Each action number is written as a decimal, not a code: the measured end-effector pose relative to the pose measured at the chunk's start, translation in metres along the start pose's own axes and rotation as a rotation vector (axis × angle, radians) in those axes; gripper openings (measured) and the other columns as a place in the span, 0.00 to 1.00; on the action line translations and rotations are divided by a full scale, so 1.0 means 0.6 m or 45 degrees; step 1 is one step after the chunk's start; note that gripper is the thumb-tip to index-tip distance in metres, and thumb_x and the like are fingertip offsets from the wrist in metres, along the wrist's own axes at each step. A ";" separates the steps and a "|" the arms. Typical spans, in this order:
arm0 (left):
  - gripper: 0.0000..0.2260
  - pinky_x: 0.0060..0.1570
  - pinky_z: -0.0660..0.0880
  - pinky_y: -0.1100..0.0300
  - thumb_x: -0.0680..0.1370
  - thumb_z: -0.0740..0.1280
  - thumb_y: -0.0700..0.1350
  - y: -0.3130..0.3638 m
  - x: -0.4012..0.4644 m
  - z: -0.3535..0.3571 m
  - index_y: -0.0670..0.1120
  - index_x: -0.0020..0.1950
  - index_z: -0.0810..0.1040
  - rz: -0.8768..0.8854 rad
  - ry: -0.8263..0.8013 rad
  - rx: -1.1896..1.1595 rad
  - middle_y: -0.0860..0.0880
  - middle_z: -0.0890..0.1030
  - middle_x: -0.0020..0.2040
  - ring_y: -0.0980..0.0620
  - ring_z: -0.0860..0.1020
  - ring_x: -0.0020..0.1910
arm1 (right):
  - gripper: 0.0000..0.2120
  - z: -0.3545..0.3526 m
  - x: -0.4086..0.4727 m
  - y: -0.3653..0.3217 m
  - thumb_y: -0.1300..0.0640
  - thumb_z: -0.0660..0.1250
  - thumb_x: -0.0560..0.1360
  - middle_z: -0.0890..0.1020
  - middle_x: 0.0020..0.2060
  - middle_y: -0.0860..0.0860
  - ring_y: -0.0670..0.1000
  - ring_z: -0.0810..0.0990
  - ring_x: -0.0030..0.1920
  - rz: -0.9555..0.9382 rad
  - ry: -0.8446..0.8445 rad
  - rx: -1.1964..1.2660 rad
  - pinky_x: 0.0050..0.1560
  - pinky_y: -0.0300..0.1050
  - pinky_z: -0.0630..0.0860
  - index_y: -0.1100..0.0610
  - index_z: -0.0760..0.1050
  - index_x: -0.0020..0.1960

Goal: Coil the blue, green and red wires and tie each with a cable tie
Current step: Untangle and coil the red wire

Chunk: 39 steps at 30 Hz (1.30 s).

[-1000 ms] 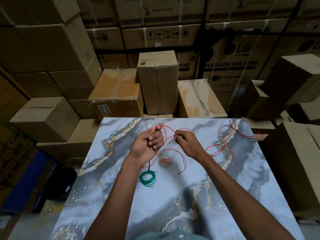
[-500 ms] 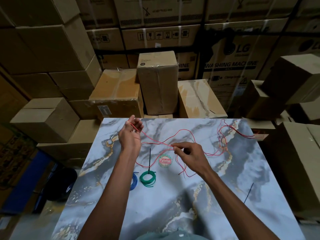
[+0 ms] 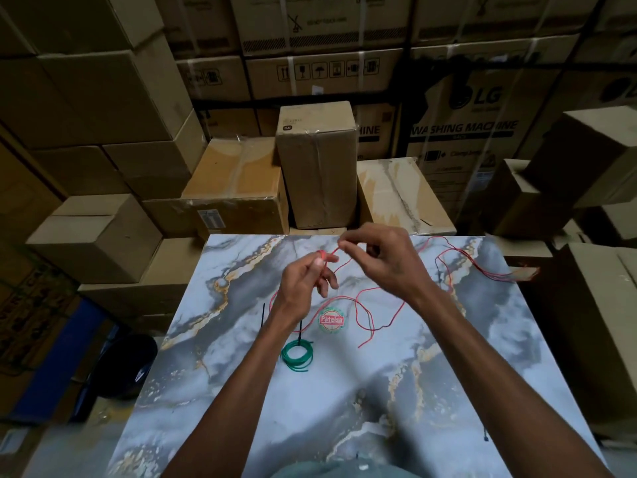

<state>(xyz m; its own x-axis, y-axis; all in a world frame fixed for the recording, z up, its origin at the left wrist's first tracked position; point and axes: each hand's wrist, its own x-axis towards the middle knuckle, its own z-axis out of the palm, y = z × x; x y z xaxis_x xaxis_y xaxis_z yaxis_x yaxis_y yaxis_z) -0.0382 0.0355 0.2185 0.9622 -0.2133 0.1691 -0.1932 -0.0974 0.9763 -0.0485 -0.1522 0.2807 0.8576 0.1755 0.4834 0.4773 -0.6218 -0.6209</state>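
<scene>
Cardboard boxes (image 3: 317,163), all closed so their contents cannot be seen, stack up beyond the fingertips and to both sides, one printed LG WASHING MACHINE (image 3: 465,129). Nearer, both hands work above a marble-patterned tabletop (image 3: 344,408). The left hand (image 3: 305,281) pinches the red wire (image 3: 365,294) between thumb and curled fingers; the right hand (image 3: 382,257) pinches the same wire just beyond and beside those fingertips. Loose red loops trail right of the right fingers and below both hands. The green wire (image 3: 297,354), coiled and tied with a black cable tie (image 3: 300,331), lies below the left fingers, beside a round sticker (image 3: 331,320). Another cable tie (image 3: 263,315) lies left of the left wrist.
</scene>
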 end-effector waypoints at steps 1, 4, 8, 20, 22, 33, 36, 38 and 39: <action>0.15 0.32 0.73 0.59 0.86 0.56 0.44 0.004 -0.002 0.002 0.41 0.56 0.81 0.017 -0.037 0.011 0.42 0.82 0.35 0.47 0.74 0.29 | 0.07 -0.005 0.007 0.005 0.54 0.72 0.79 0.85 0.42 0.46 0.46 0.75 0.33 -0.009 0.037 -0.022 0.34 0.39 0.72 0.54 0.86 0.52; 0.16 0.31 0.68 0.63 0.84 0.56 0.45 0.019 -0.005 0.008 0.38 0.53 0.81 0.031 -0.119 -0.050 0.44 0.77 0.30 0.50 0.69 0.27 | 0.07 -0.011 0.022 0.024 0.53 0.73 0.78 0.87 0.43 0.47 0.51 0.81 0.37 0.046 0.113 0.018 0.39 0.50 0.79 0.54 0.87 0.53; 0.17 0.29 0.61 0.63 0.84 0.55 0.43 0.033 -0.004 0.013 0.35 0.53 0.80 -0.077 -0.212 -0.242 0.49 0.67 0.28 0.54 0.62 0.26 | 0.07 -0.002 0.024 0.044 0.53 0.74 0.78 0.88 0.43 0.45 0.50 0.85 0.43 0.186 0.124 0.202 0.46 0.56 0.82 0.54 0.87 0.53; 0.12 0.26 0.63 0.66 0.85 0.51 0.43 0.064 0.018 0.004 0.42 0.49 0.72 -0.324 0.023 -1.358 0.53 0.66 0.29 0.58 0.63 0.24 | 0.14 0.101 -0.090 0.103 0.52 0.70 0.81 0.75 0.31 0.53 0.44 0.66 0.28 0.770 -0.053 0.825 0.28 0.35 0.62 0.62 0.86 0.47; 0.12 0.27 0.64 0.66 0.86 0.52 0.43 0.052 0.029 -0.003 0.42 0.50 0.73 -0.347 0.152 -1.375 0.53 0.67 0.29 0.58 0.64 0.24 | 0.14 0.117 -0.120 0.115 0.50 0.71 0.79 0.74 0.29 0.51 0.46 0.65 0.28 0.884 -0.066 0.841 0.28 0.37 0.61 0.61 0.86 0.45; 0.11 0.37 0.80 0.61 0.86 0.53 0.40 0.011 0.036 -0.005 0.41 0.52 0.75 -0.339 0.472 -1.056 0.48 0.84 0.37 0.53 0.82 0.34 | 0.29 0.103 -0.161 0.189 0.31 0.66 0.75 0.87 0.37 0.52 0.48 0.85 0.45 1.076 -0.217 0.060 0.52 0.47 0.77 0.57 0.86 0.49; 0.11 0.38 0.79 0.60 0.86 0.54 0.40 0.018 0.034 0.005 0.41 0.52 0.75 -0.360 0.386 -0.944 0.48 0.84 0.37 0.53 0.81 0.34 | 0.35 0.099 -0.116 0.171 0.40 0.73 0.74 0.77 0.66 0.61 0.63 0.73 0.68 0.873 -0.259 -0.291 0.67 0.56 0.71 0.55 0.71 0.75; 0.11 0.39 0.78 0.60 0.86 0.54 0.40 0.027 0.031 0.013 0.41 0.52 0.74 -0.373 0.330 -0.913 0.49 0.83 0.36 0.53 0.80 0.33 | 0.37 0.093 -0.077 0.136 0.44 0.74 0.74 0.71 0.71 0.60 0.62 0.66 0.72 0.650 -0.109 -0.282 0.70 0.58 0.67 0.53 0.65 0.78; 0.10 0.38 0.78 0.61 0.86 0.54 0.40 0.031 0.030 0.016 0.41 0.52 0.74 -0.386 0.309 -0.915 0.48 0.82 0.35 0.53 0.79 0.32 | 0.35 0.092 -0.058 0.123 0.46 0.73 0.75 0.70 0.71 0.59 0.61 0.66 0.72 0.505 -0.038 -0.277 0.70 0.57 0.67 0.53 0.65 0.78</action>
<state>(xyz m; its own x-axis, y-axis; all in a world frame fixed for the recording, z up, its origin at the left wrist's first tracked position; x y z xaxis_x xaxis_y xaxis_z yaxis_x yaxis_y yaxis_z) -0.0263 0.0203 0.2381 0.9836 -0.0533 -0.1722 0.1730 0.5477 0.8186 -0.0328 -0.1619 0.1841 0.9727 -0.0887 0.2145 0.0622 -0.7909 -0.6088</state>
